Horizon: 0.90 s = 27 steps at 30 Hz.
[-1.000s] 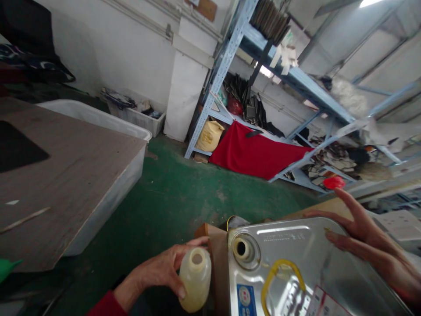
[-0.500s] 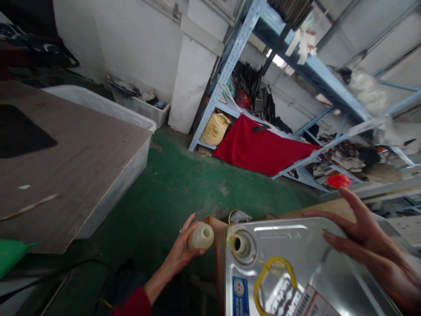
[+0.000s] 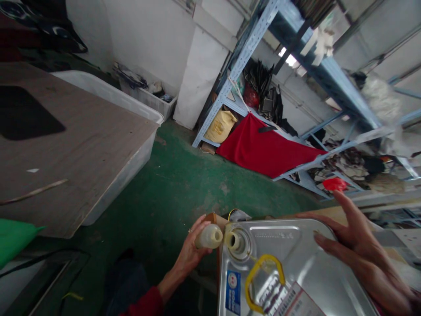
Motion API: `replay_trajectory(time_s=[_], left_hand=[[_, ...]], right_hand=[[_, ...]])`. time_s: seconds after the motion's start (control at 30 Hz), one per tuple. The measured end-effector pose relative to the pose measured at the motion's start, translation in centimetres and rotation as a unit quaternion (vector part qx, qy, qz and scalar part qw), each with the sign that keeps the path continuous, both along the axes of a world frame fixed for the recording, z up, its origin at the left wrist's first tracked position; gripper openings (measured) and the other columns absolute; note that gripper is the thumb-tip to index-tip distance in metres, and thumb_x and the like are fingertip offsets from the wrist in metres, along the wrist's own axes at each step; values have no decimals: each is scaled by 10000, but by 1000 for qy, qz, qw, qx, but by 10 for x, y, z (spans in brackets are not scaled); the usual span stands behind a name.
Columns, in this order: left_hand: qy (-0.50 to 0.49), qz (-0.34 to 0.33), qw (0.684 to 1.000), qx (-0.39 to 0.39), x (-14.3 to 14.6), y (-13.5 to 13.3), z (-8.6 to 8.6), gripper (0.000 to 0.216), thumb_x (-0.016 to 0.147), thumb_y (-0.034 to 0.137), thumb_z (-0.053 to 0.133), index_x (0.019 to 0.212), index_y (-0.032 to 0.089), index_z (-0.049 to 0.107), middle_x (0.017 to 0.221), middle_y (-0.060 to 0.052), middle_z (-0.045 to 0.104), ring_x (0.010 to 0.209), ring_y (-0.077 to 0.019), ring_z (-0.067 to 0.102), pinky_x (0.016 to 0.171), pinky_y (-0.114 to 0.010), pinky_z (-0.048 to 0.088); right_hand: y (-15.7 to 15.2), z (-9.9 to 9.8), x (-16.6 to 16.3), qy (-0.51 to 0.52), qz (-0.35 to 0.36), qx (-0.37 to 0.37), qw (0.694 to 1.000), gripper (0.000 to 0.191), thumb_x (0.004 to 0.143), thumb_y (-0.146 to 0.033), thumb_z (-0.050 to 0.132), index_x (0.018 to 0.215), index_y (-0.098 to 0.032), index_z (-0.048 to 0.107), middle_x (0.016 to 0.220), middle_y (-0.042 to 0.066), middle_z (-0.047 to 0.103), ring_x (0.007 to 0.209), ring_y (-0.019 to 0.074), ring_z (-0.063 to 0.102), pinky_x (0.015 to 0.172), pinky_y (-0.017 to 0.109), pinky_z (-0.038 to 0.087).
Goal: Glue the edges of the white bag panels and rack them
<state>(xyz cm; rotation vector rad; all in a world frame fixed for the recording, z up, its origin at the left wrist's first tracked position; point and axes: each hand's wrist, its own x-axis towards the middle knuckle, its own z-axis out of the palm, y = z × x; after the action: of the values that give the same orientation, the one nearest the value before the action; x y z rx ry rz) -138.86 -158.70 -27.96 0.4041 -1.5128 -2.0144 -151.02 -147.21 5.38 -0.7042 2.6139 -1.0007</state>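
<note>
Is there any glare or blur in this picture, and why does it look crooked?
Head view: pale glare streaks the metal can; head view: the right hand looks soft toward the frame's edge; head view: the blue shelving slants, perhaps from a tilted camera; head view: below the left hand, the scene sinks into shadow.

Left forearm (image 3: 173, 275) extended forward, left grip (image 3: 190, 252) curled, right grip (image 3: 365, 252) outstretched, fingers (image 3: 344, 205) spread

A scuffed green floor (image 3: 184, 175) stretched to a white wall (image 3: 148, 39), and blue metal shelves (image 3: 239, 72) stood beside a white pillar (image 3: 200, 74).
</note>
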Motion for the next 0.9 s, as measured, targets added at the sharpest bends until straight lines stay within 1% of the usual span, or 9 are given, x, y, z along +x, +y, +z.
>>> replay_trajectory(time_s=[0.13,0.27,0.33,0.43,0.57,0.7,0.8,0.9], left_hand=[[-18,32,999,-38,3,2,-12,668,689,541,703,1241,195,556,1437,-173,395,1357,-352,307,1094,-522,264],[-41,63,995,-71,4,5,-24,601,718,470,698,1230,186,565,1396,-170,445,1348,-359,316,1090,-545,260],[-51,76,993,-74,5,6,-30,568,726,432,696,1224,188,573,1374,-164,472,1331,-358,344,1087,-550,265],[-58,95,992,-56,7,7,-38,549,714,406,701,1207,190,589,1316,-149,533,1290,-348,405,1087,-542,277],[-63,121,990,-24,12,5,-51,554,691,411,691,1192,194,594,1271,-127,571,1254,-334,445,1082,-527,296],[-105,138,985,2,18,1,-61,571,663,389,710,1182,183,591,1262,-138,572,1231,-335,465,1069,-542,300],[-99,128,987,7,19,3,-63,576,670,403,710,1190,186,587,1274,-141,567,1235,-330,467,1067,-539,306],[-72,112,991,1,17,8,-61,600,678,463,699,1203,195,586,1283,-144,568,1261,-338,447,1074,-542,298]], right_hand=[[-8,-8,2,12,23,8,1000,977,678,-433,730,1453,-374,137,1090,88,693,878,283,697,724,365,591],[-20,-14,13,6,9,13,1000,909,725,-438,696,1450,-385,150,1102,54,689,1006,258,658,846,341,544],[-24,-16,19,9,2,14,1000,893,740,-437,680,1453,-381,146,1107,49,684,1009,253,655,864,345,535],[-27,-20,24,13,10,25,1000,891,754,-430,659,1459,-377,118,1114,59,676,960,264,673,867,394,538],[-25,-26,21,20,26,37,999,861,778,-430,636,1457,-389,109,1137,52,665,1032,262,646,953,441,474],[-25,-31,17,13,40,34,999,889,752,-458,661,1448,-406,110,1111,43,678,1013,270,656,909,445,504],[-28,-34,21,11,26,33,999,875,755,-466,658,1445,-416,121,1132,34,669,1056,268,634,963,449,462],[-32,-37,26,12,14,34,999,880,757,-461,658,1451,-400,120,1145,40,661,1108,276,601,1019,466,403]])
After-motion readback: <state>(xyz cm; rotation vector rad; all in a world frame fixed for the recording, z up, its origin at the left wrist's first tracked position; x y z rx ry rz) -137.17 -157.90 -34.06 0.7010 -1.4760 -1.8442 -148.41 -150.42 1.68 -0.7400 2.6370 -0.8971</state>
